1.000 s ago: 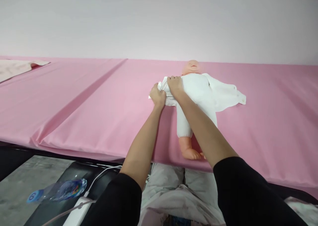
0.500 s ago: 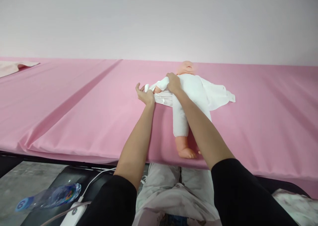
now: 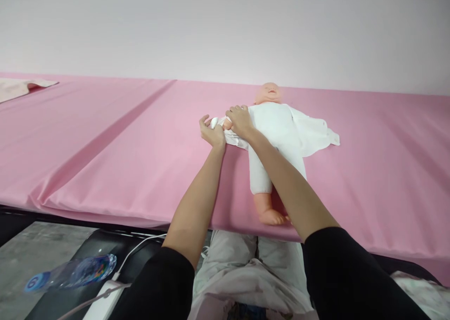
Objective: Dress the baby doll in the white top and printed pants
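Observation:
A baby doll [image 3: 276, 123] with a white cloth body lies on its back on a pink-covered table, its head toward the wall. A white baby shirt [image 3: 311, 130] is spread beneath it, one side laid out to the right. My left hand [image 3: 213, 133] is closed on the shirt's white sleeve, left of the doll, with some fingers curled outward. My right hand [image 3: 241, 121] grips the doll's arm on that side, close to its small bare hand [image 3: 228, 124]. Part of the sleeve is hidden behind my fingers.
The pink cover [image 3: 123, 137] runs to the wall behind, with a raised fold to the left. A pale cloth [image 3: 21, 88] lies at the far left. Below the table edge, a plastic bottle [image 3: 73, 272] and a white device with a cable [image 3: 107, 301] rest on a black seat.
My right hand has slid left along the doll's arm toward its hand, closer to my left hand. My left hand keeps hold of the sleeve. The view has shifted slightly.

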{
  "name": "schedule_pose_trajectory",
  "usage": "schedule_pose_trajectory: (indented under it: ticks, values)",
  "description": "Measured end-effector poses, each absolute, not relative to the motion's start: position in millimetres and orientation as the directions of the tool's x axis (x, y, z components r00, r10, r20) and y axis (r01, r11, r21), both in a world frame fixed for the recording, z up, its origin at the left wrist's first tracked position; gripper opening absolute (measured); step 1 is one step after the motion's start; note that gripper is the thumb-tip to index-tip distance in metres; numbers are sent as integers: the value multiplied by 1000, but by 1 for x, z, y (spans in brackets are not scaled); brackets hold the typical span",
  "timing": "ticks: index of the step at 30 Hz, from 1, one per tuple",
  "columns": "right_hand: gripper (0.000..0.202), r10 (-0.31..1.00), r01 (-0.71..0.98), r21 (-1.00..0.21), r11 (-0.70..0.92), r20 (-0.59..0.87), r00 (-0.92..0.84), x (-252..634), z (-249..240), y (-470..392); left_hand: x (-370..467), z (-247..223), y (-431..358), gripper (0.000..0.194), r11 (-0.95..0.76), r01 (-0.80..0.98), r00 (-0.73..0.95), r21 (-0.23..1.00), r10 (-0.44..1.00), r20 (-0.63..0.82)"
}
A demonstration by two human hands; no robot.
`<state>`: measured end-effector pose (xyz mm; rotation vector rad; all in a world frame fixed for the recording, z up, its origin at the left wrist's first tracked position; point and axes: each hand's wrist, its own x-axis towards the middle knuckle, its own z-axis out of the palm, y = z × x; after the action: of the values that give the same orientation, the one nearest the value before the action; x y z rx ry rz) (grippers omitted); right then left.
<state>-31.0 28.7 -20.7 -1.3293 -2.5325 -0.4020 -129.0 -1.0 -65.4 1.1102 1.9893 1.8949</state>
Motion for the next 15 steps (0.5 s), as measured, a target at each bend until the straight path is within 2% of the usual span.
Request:
schedule_pose_trajectory:
  ticks: [9, 13, 15]
  values:
    - [29, 783, 863, -57, 502, 453, -426, -29, -22, 34, -126, -65, 4, 42, -108, 207, -807, 972, 544, 232]
    - [28, 789, 856, -251, 452, 561, -252, -32, -24, 40, -126, -64, 4, 41, -160, 105, -829, 982, 531, 175]
    - [27, 787, 838, -328, 437, 591, -179, -33, -25, 42, -127, -64, 2, 42, -176, 112, -820, 978, 539, 191]
